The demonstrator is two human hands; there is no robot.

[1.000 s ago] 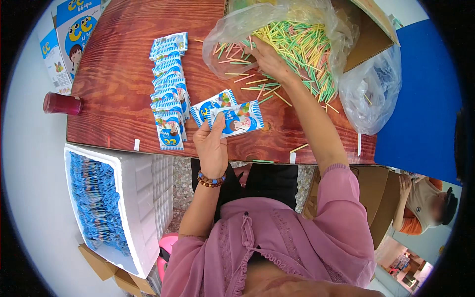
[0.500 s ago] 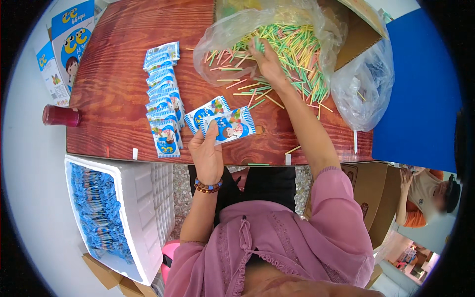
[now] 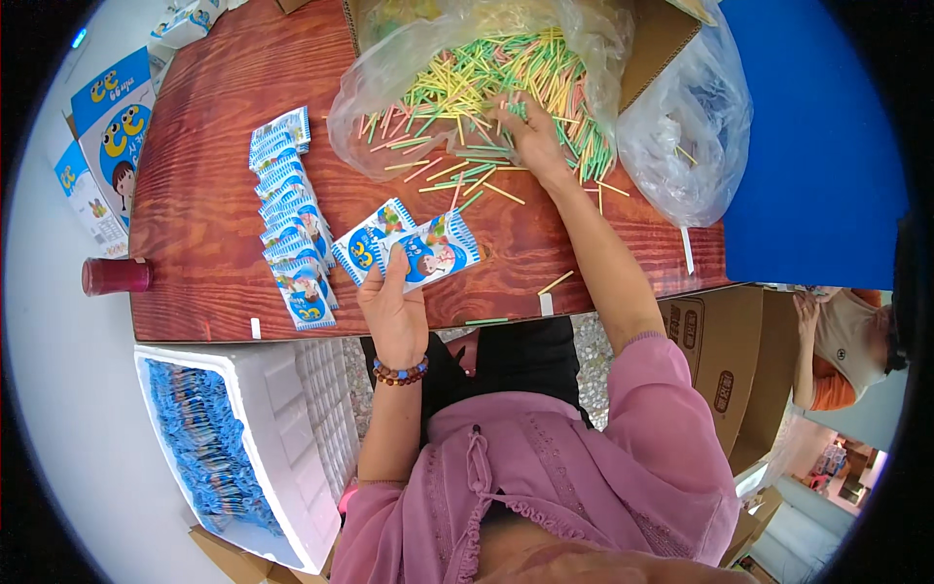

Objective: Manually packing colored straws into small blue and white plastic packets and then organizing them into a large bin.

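Note:
My left hand point(image 3: 394, 310) is closed on two overlapping blue-and-white packets, thumb on top. The upper packet point(image 3: 443, 255) overlaps the other packet point(image 3: 367, 239) to its left, both just above the table's near part. At the mouth of a clear plastic bag point(image 3: 355, 122), my right hand point(image 3: 537, 141) reaches into a pile of thin coloured sticks point(image 3: 545, 68), green, yellow and pink. Its fingers are curled around some sticks, partly hidden by the pile. Left of my left hand, an overlapping row of similar packets point(image 3: 287, 209) lies on the red-brown wooden table point(image 3: 214, 127).
A cardboard box point(image 3: 662, 58) stands behind the bag, with another clear bag point(image 3: 686, 161) to its right. A jar with a red lid point(image 3: 117, 276) sits at the left edge. Below stands a white foam box point(image 3: 282, 428) filled with blue packets. A person point(image 3: 846, 341) is at far right.
The whole view has shifted slightly. My right hand has moved a little lower within the stick pile, its fingers more curled. My left hand keeps holding the two packets.

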